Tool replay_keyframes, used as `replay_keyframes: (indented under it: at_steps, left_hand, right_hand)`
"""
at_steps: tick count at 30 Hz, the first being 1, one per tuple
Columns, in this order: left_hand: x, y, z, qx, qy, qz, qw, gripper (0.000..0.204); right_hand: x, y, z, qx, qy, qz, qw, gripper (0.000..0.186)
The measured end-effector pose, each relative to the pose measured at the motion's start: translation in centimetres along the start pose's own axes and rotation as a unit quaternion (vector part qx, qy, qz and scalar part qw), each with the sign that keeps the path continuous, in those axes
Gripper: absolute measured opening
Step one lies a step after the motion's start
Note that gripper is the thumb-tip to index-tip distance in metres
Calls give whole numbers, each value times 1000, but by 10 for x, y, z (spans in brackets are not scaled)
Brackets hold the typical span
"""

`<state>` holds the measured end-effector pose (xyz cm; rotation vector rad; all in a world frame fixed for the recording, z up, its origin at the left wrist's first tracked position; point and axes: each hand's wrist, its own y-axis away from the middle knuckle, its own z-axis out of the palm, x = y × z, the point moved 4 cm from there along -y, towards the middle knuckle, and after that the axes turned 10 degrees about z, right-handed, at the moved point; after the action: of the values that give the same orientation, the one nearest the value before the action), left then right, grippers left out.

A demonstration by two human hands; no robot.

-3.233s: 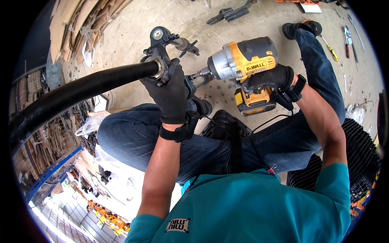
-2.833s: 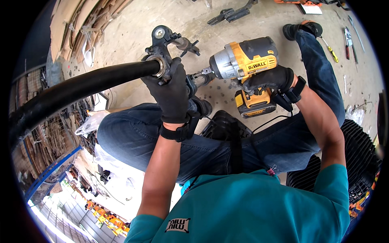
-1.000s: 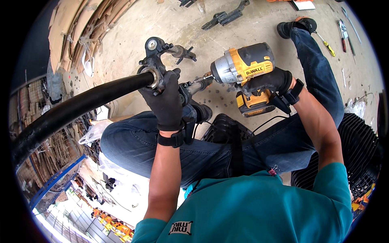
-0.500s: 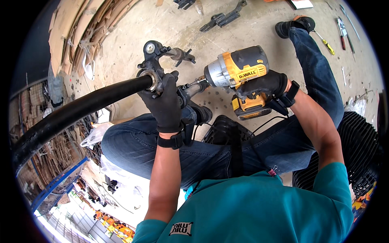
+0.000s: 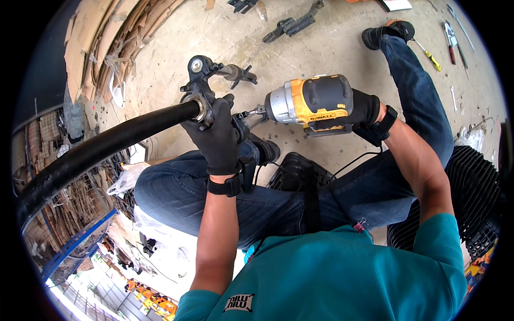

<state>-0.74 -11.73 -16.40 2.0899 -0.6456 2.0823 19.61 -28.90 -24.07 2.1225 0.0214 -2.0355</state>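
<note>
My left hand, in a black glove, is closed round a black metal fork-like clamp with a bright ring. A long, curved black tube runs from that ring toward the lower left. My right hand, also gloved, grips the handle of a yellow and black cordless impact driver. The tool's nose points left, and its bit meets a bolt or small joint just right of my left hand. My left fingertips are partly hidden behind the clamp.
Dark metal parts lie on the concrete floor ahead. At the right are a yellow-handled screwdriver, red-handled pliers and a wrench. Flattened cardboard is stacked at the far left. A black crate sits between my legs.
My right hand has rolled the impact driver, so its battery base has swung up behind the body and more of its top shows. The clamp and my left hand have barely moved.
</note>
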Motion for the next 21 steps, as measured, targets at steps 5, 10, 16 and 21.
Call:
replay_keyframes:
  at_steps: [5,10,16,21]
  left_hand:
    - [-6,1,-5,5,-14,4,1000,43]
    - [-2,-3,-8,0,-8,11,1000,44]
    - [-40,5,-30,-228,-243,95,938,40]
    - [-75,4,-90,-292,-306,264,867,49]
  right_hand:
    - [-10,-5,-2,7,42,-50,998,51]
    - [-3,-9,6,-13,-248,175,953,50]
    - [2,1,21,1,-459,211,863,41]
    - [-23,-11,15,40,-277,238,930,29]
